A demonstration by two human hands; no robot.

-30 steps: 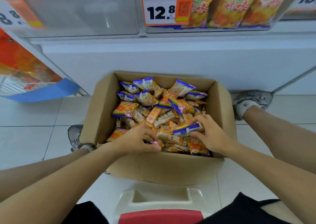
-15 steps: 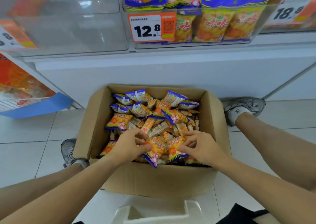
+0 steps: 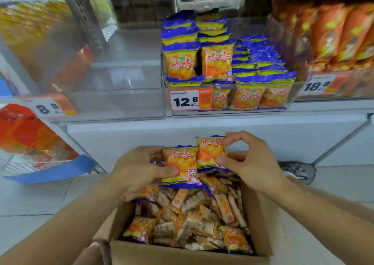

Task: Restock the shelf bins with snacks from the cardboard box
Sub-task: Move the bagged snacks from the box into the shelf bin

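A: Where are the snacks?
B: Above the brown cardboard box [image 3: 182, 252]. Left hand [image 3: 135, 171] grips one orange-and-purple snack packet [image 3: 181, 166]; right hand [image 3: 251, 163] pinches another orange packet [image 3: 210, 153].

Two upright orange-and-purple snack packets [image 3: 180, 166] held side by side above the open, snack-filled cardboard box [image 3: 188, 254].

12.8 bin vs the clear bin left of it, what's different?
The 12.8 bin holds rows of upright orange-and-purple packets; the clear bin on its left shows no such packets inside. The 12.8 bin's tag sits at its front left, while the left bin's tag reads 8.8. Both are transparent and sit side by side on one shelf.
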